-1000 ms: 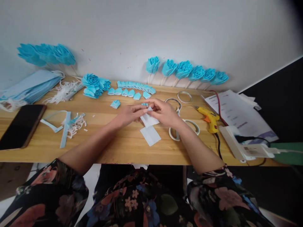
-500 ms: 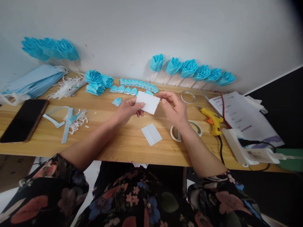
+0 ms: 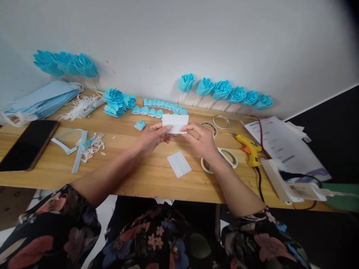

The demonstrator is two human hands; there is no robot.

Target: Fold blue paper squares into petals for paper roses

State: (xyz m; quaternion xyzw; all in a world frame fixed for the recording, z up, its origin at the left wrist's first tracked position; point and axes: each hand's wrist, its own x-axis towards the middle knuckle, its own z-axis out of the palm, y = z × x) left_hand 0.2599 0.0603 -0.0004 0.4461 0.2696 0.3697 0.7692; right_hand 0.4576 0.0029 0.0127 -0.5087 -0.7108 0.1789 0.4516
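At centre frame, white sheet: we have it flat and level, raised over the wooden table, both hands on it!
Left hand: a narrow pinch, thumb across the sheet's lower left, fingers tucked behind.
Right hand: we see it gripping the lower right corner.
Second sheet: lying below the hands, just under centre frame.
Folded blue piece: resting close by the left hand's fingers, to their left.
Glue gun: yellow, well off at frame right.
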